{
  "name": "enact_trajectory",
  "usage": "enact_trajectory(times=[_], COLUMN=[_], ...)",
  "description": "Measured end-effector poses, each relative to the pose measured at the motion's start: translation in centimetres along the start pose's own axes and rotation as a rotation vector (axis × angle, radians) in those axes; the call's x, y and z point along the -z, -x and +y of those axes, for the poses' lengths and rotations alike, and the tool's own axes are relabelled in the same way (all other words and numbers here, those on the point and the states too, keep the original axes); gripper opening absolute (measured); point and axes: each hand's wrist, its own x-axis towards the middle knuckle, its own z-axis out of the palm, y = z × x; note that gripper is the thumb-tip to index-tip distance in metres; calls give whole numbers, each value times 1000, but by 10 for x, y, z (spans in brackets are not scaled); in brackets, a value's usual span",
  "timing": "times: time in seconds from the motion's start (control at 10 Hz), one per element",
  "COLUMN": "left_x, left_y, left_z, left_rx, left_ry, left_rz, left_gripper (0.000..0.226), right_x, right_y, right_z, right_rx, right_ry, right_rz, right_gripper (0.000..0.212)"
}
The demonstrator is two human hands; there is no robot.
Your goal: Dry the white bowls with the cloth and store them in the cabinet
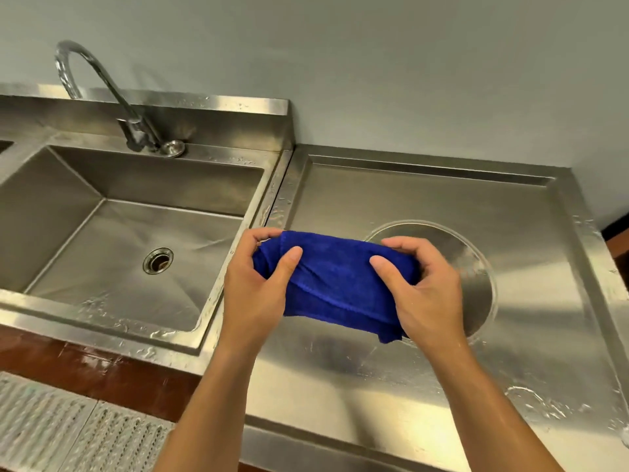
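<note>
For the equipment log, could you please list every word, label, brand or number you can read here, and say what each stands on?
None: no text can be read in this view.
The cloth, tap, sink and counter show no print, label or number.
Nothing looks like writing that is too small or blurred to read.

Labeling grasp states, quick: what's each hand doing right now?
Left hand: fingers curled round the left end of the blue cloth.
Right hand: fingers curled round its right end.
</note>
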Motion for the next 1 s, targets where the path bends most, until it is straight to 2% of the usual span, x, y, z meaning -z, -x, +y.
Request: enact_trajectory(times=[0.2, 0.4, 0.7, 0.8, 0.9, 1.0], left_x=[2, -6, -12, -14, -12, -2], left_y=[-5, -12, 0, 10, 6, -2], left_z=[-72, -151, -214, -221, -223, -213], left_rx=[85, 106, 114, 53, -7, 65], left_ry=[-154, -329, -546, -646, -813, -755], left_rz=[-40, -99, -189, -168, -68, -34], left_gripper=[31, 23, 28, 33, 34, 37], right_x=[-44, -90, -122, -124, -126, -118], right_y=[5, 18, 37, 40, 38, 33], right_z=[62, 130, 180, 184, 186, 173], right_rx=[-171, -295, -268, -242, -226, -220], right_ry=[75, 212, 427, 466, 506, 532], right_rz=[-87, -70, -22, 2, 30, 79], right_gripper=[18, 13, 13, 17, 21, 25])
